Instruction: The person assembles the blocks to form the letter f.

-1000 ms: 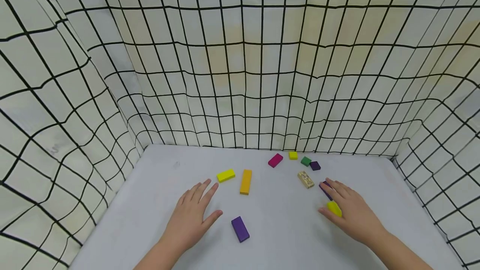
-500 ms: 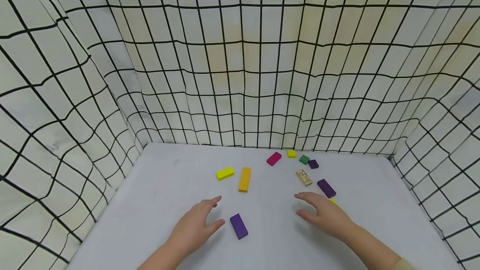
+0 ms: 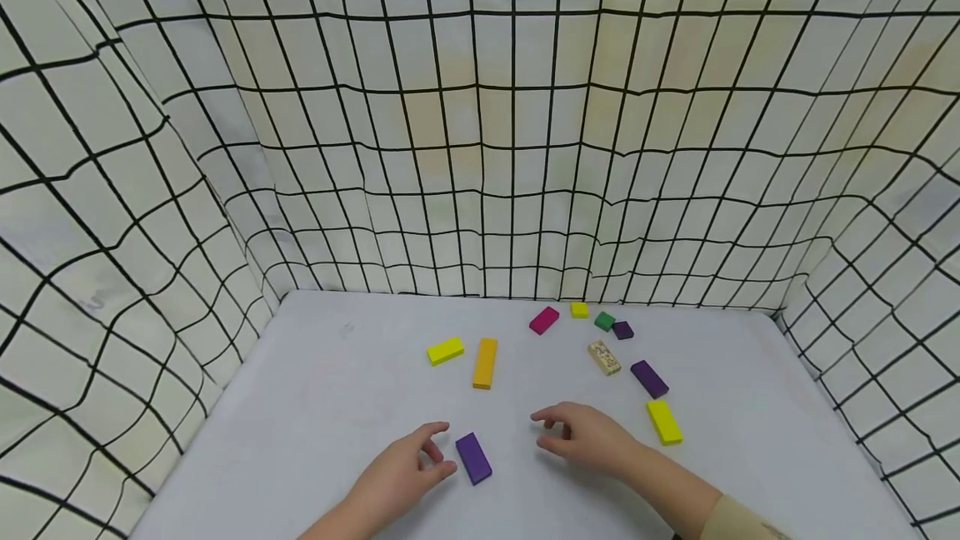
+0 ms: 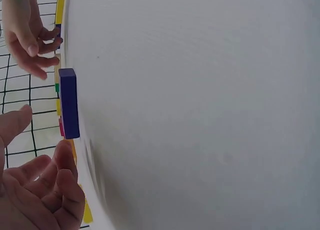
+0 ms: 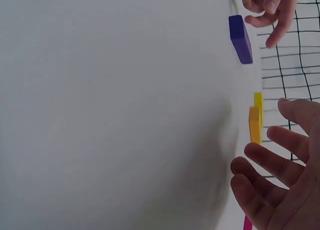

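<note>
A purple block [image 3: 473, 458] lies flat on the white table, between the two hands. Just to its left is my left hand [image 3: 401, 473], thumb and fingers loosely bent and apart, holding nothing. In the left wrist view the purple block [image 4: 69, 103] shows beyond the gap between thumb and fingertips. My right hand [image 3: 588, 437] hovers to the right of the block, farther from it, its fingers loosely bent around nothing. The right wrist view has the purple block [image 5: 240, 39] near the left hand, well away from the right fingers [image 5: 275, 160].
Farther back lie a yellow block [image 3: 446, 351] and an orange block [image 3: 485, 363]. Toward the right are a patterned beige block [image 3: 603, 357], a dark purple block [image 3: 649, 379] and a yellow block [image 3: 664, 422]. Small pink, yellow, green and dark pieces sit near the black netting [image 3: 480, 190].
My right hand has moved left, away from the yellow and dark purple blocks, uncovering them. My left hand has come down and right, nearer the purple block, its fingers more bent.
</note>
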Tool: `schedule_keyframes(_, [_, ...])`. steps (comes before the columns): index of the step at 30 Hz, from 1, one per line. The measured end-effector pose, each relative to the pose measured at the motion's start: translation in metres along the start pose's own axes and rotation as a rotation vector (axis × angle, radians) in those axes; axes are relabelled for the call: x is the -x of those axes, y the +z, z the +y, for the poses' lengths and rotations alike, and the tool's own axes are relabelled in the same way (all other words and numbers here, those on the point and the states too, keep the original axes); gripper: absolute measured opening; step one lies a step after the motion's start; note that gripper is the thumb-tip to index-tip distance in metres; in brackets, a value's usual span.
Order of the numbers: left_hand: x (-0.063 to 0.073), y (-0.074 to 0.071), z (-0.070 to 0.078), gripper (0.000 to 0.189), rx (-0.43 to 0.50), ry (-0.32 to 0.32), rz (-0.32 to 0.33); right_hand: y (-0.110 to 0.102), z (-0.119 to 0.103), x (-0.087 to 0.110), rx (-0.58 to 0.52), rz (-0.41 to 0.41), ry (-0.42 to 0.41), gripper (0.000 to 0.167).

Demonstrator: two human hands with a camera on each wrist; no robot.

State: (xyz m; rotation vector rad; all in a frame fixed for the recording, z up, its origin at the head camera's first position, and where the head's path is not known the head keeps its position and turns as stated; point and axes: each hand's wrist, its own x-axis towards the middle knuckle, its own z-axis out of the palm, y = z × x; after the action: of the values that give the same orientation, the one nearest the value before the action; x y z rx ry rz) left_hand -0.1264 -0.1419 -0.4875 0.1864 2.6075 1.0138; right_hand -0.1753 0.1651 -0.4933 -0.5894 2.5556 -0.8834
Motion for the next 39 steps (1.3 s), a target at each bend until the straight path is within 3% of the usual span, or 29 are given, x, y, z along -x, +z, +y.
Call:
schedule_keyframes(11, [-0.012, 0.015, 0.007, 0.062, -0.014, -0.027, -0.034, 0.019, -0.031, -0.029, 0.008, -0.065, 0.028, 0.035])
schedule_keyframes(18, [-0.014, 0.020, 0.011, 0.062, -0.025, 0.028, -0.024, 0.029, -0.048, -0.042, 0.008, -0.086, 0.049, 0.035])
schedule_keyframes(31, [-0.015, 0.024, 0.014, 0.063, -0.042, 0.108, -0.016, 0.040, -0.054, -0.051, 0.015, -0.093, 0.069, 0.032])
schedule_keyframes(39, [-0.020, 0.025, 0.012, 0.064, -0.060, 0.124, -0.034, 0.042, -0.051, -0.051, 0.028, -0.080, 0.045, 0.030])
